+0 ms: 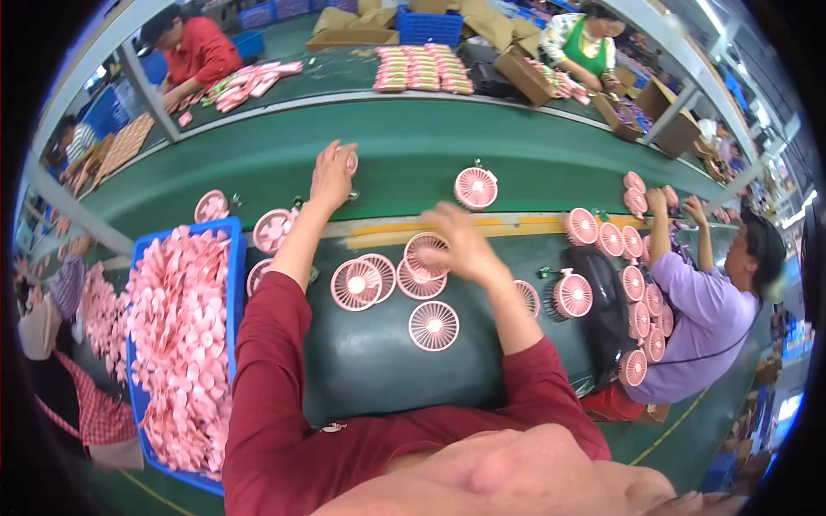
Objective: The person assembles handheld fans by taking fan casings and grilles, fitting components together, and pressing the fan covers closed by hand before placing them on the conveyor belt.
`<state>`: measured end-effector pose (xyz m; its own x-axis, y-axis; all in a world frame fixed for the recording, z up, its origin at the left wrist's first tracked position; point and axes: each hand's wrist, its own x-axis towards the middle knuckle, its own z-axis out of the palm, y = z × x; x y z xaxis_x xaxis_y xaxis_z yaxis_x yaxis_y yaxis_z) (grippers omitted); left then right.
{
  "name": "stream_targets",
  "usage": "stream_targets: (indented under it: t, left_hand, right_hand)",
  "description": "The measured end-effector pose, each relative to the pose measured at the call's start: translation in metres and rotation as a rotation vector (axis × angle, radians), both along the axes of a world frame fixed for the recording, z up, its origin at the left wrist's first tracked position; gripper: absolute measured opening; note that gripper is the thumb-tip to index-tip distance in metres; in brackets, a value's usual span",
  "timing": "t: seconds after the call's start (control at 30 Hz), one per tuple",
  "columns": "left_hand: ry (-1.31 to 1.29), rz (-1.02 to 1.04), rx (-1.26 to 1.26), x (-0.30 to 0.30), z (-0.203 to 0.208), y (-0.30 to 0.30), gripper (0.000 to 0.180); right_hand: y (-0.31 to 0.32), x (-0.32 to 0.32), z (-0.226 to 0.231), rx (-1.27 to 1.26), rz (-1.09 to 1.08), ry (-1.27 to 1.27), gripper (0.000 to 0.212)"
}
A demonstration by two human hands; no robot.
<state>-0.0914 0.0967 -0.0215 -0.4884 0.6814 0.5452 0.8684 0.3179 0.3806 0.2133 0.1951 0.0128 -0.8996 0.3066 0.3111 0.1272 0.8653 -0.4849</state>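
My left hand (329, 179) is stretched over the green conveyor belt (404, 159), its fingers curled round a round pink fan part (351, 163), mostly hidden behind them. Over the near worktable, my right hand (469, 248) is slightly blurred, with thumb and fingers apart. It hovers at the edge of a pink fan grille (422, 249); whether it touches is hard to tell. That grille overlaps another one. Beside them lie two more overlapping grilles (354, 285), and a single grille (433, 326) is nearer me. A pink fan head (476, 187) stands on the belt ahead.
At my left a blue bin (237, 301) is heaped with pink blades. Fan heads (274, 230) sit near it; another fan head (572, 295) is at right beside a black bag (602, 284). A co-worker in lilac (705, 301) handles fans at right; others work across the belt.
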Motion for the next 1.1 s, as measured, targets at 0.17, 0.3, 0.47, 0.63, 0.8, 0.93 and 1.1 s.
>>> stream_targets:
  t: [0.17,0.3,0.47,0.63,0.8,0.93,1.1]
  left_hand:
    - [0.062,0.004,-0.478,-0.015,-0.003,0.031,0.038]
    - [0.178,0.051,-0.456,-0.021,0.008,0.031,0.023]
    - [0.027,0.104,-0.385,-0.02,0.027,0.003,0.02]
    - [-0.835,0.003,0.499,-0.018,-0.024,-0.044,0.033]
    - [-1.731,-0.529,0.82,0.083,0.014,-0.059,0.049]
    - [-1.893,-0.722,0.839,0.127,0.03,-0.067,0.044]
    - [-1.934,-0.727,0.811,0.13,0.019,-0.07,0.046]
  right_hand:
    - [-0.023,0.013,-0.011,-0.01,0.117,-0.207,0.065]
    - [-0.016,0.013,-0.014,-0.091,0.129,-0.132,0.062]
    - [-0.003,0.015,0.017,-0.603,0.228,0.145,0.044]
    - [-0.004,-0.027,0.019,-0.865,0.145,0.338,0.041]
    - [-0.024,-0.048,0.032,-1.008,0.017,0.449,0.03]
    - [-0.032,-0.061,0.016,-0.491,-0.025,0.626,0.042]
    - [-0.056,-0.058,0.021,-0.161,-0.049,0.568,0.047]
